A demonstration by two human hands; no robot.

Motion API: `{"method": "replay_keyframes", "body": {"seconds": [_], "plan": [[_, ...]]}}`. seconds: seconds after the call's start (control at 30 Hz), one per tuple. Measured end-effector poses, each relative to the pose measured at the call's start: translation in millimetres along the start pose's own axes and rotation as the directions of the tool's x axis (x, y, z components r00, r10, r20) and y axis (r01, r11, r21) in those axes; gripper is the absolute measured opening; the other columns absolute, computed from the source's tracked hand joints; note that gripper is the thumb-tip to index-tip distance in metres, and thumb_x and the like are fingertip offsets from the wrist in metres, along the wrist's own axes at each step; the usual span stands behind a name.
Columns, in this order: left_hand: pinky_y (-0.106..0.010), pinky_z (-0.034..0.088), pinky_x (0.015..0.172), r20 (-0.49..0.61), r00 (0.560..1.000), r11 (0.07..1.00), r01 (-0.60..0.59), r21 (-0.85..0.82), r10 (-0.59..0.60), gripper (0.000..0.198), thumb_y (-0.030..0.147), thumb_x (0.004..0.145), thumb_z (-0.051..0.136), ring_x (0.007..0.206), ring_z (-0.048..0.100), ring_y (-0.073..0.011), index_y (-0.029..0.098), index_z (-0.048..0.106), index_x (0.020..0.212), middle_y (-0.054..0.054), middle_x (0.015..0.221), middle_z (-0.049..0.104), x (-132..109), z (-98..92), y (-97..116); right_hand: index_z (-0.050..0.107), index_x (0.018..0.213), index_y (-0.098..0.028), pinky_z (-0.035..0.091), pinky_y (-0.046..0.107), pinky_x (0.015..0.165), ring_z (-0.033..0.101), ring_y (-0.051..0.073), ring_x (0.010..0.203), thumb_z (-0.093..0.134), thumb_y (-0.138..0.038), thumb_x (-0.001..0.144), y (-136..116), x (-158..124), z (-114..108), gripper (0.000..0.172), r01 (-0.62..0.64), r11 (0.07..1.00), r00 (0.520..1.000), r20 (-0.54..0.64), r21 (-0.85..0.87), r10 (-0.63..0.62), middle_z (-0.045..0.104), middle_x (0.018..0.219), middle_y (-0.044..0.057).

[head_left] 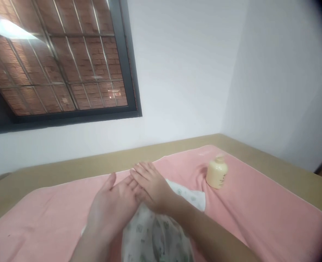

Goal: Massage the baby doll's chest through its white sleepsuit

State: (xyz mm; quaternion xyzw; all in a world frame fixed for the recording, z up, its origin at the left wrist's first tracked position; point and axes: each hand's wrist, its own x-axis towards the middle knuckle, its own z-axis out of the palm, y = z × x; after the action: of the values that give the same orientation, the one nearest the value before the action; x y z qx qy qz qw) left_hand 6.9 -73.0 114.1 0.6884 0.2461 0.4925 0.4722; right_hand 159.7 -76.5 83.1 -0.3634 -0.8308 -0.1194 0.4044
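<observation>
My left hand point(113, 205) is palm up with its fingers stretched out and its thumb apart. Flat across its fingers lies my right hand point(152, 187), palm down, fingers extended. Nothing shows between the two palms, though the contact area is hidden. Beneath both hands is a white printed garment point(141, 236) with small green and grey figures. A sleeve-like part point(193, 198) of it reaches out to the right behind my right wrist. My hands and forearms cover much of it, so what it may contain cannot be made out.
A pink cloth point(54, 214) with some folds covers a tan surface point(95, 162). On the cloth at the right stands a cream bottle point(217, 173) with dark lettering. White walls point(183, 72) meet behind, and a dark-framed barred window point(76, 58) is at the left.
</observation>
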Motion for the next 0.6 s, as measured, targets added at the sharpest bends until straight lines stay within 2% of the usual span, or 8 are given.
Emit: {"method": "replay_keyframes", "body": {"seconds": [0.03, 0.1, 0.13, 0.2, 0.3, 0.37, 0.47, 0.6], "plan": [[-0.038, 0.045, 0.095, 0.001, 0.985, 0.953, 0.166, -0.254, -0.172, 0.064, 0.048, 0.093, 0.02, 0.117, 0.053, -0.0226, 0.002, 0.054, 0.122, -0.022, 0.122, 0.057, 2.3, -6.2, 6.2, 0.044, 0.128, -0.009, 0.025, 0.049, 0.108, 0.033, 0.025, 0.129, 0.033, -0.029, 0.092, -2.5, -0.3, 2.4, 0.042, 0.016, 1.0, 1.0, -0.019, 0.002, -0.016, 0.045, 0.135, 0.014], [-0.049, 0.041, 0.099, 0.026, 0.911, 0.67, 0.322, -0.669, -0.412, 0.061, 0.048, 0.092, 0.028, 0.126, 0.045, -0.026, 0.008, 0.038, 0.137, -0.023, 0.133, 0.048, 6.9, -19.4, 15.7, 0.051, 0.118, -0.012, 0.031, 0.046, 0.106, 0.041, 0.023, 0.122, 0.035, -0.029, 0.091, -11.5, -1.2, 5.7, 0.036, 0.083, 0.996, 0.996, -0.034, 0.029, -0.082, 0.051, 0.128, 0.012], [-0.051, 0.038, 0.101, 0.01, 0.891, 0.543, 0.284, -0.79, -0.453, 0.063, 0.048, 0.091, 0.033, 0.129, 0.041, -0.0269, 0.011, 0.03, 0.141, -0.022, 0.137, 0.043, 8.8, -25.6, 19.5, 0.055, 0.112, -0.015, 0.035, 0.043, 0.103, 0.046, 0.022, 0.116, 0.035, -0.029, 0.091, -16.2, -1.8, 6.2, 0.032, 0.131, 0.99, 0.991, -0.027, 0.047, -0.129, 0.056, 0.122, 0.01], [-0.05, 0.036, 0.104, -0.108, 0.903, 0.492, 0.124, -0.862, -0.416, 0.064, 0.046, 0.089, 0.038, 0.131, 0.037, -0.0266, 0.016, 0.023, 0.144, -0.018, 0.142, 0.039, 10.9, -34.8, 26.9, 0.06, 0.1, -0.019, 0.042, 0.037, 0.095, 0.055, 0.018, 0.101, 0.035, -0.028, 0.091, -21.5, -3.2, 4.6, 0.028, 0.214, 0.973, 0.977, 0.0, 0.081, -0.215, 0.064, 0.105, 0.006], [-0.046, 0.038, 0.104, -0.277, 0.904, 0.618, -0.018, -0.786, -0.326, 0.051, 0.034, 0.087, 0.044, 0.126, 0.044, -0.0269, 0.014, 0.042, 0.134, -0.018, 0.133, 0.049, 10.8, -35.9, 34.7, 0.063, 0.093, -0.021, 0.047, 0.031, 0.084, 0.06, 0.015, 0.085, 0.035, -0.024, 0.091, -13.2, -5.1, -3.4, 0.028, 0.217, 0.969, 0.976, -0.014, 0.117, -0.217, 0.067, 0.087, 0.003], [-0.046, 0.04, 0.102, -0.319, 0.909, 0.765, -0.001, -0.644, -0.267, 0.035, 0.029, 0.083, 0.049, 0.117, 0.053, -0.0284, 0.012, 0.061, 0.112, -0.016, 0.117, 0.062, 8.8, -28.1, 31.6, 0.064, 0.095, -0.02, 0.048, 0.031, 0.081, 0.061, 0.015, 0.084, 0.037, -0.022, 0.091, 2.1, -5.4, -11.0, 0.028, 0.128, 0.982, 0.99, -0.083, 0.14, -0.117, 0.068, 0.086, 0.004], [-0.046, 0.039, 0.102, -0.278, 0.943, 0.971, 0.126, -0.204, -0.181, 0.02, 0.028, 0.078, 0.056, 0.108, 0.058, -0.029, 0.017, 0.07, 0.087, -0.009, 0.098, 0.069, -0.2, -9.7, 7.3, 0.065, 0.098, -0.018, 0.048, 0.031, 0.078, 0.063, 0.016, 0.086, 0.04, -0.02, 0.089, 28.6, -5.2, -22.3, 0.026, -0.023, 0.983, 0.979, -0.195, 0.184, 0.06, 0.069, 0.091, 0.006], [-0.046, 0.038, 0.103, -0.137, 0.969, 0.978, 0.208, 0.004, -0.205, 0.018, 0.034, 0.068, 0.065, 0.111, 0.055, -0.034, 0.024, 0.073, 0.081, -0.009, 0.095, 0.07, -17.6, 16.3, -48.7, 0.067, 0.093, -0.018, 0.05, 0.031, 0.076, 0.064, 0.017, 0.084, 0.044, -0.022, 0.088, 47.2, -5.4, -23.7, 0.024, -0.165, 0.951, 0.933, -0.27, 0.26, 0.236, 0.07, 0.089, 0.008]]}}
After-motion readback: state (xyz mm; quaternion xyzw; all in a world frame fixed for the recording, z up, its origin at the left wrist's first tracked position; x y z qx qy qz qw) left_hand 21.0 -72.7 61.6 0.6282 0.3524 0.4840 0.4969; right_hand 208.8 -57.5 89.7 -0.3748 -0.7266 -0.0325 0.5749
